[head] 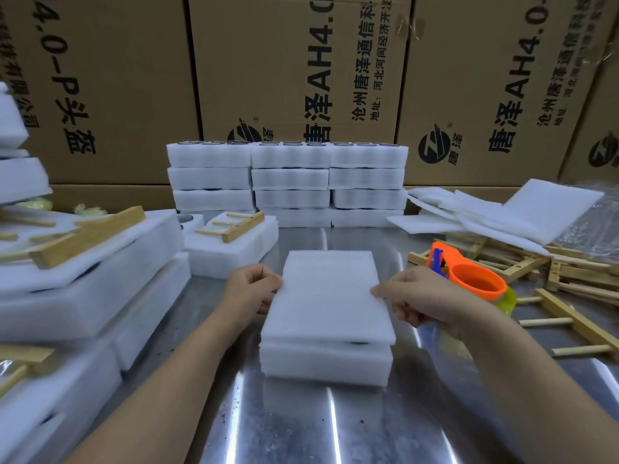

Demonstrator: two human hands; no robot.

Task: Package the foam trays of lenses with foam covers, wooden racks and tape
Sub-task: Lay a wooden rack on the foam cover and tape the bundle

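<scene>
A white foam tray (325,365) sits on the metal table in front of me, with a thin foam cover (328,296) lying on top of it. My left hand (253,288) pinches the cover's left edge. My right hand (422,303) pinches its right edge with thumb on top. An orange tape dispenser (475,279) with yellow tape lies just right of my right hand. Loose wooden racks (569,316) lie at the right.
Stacked foam trays of lenses (288,182) stand at the back centre before cardboard boxes (294,68). Spare foam covers (485,212) are piled back right. Packed trays with wooden racks (231,242) fill the left side. The steel table (301,423) is bare near me.
</scene>
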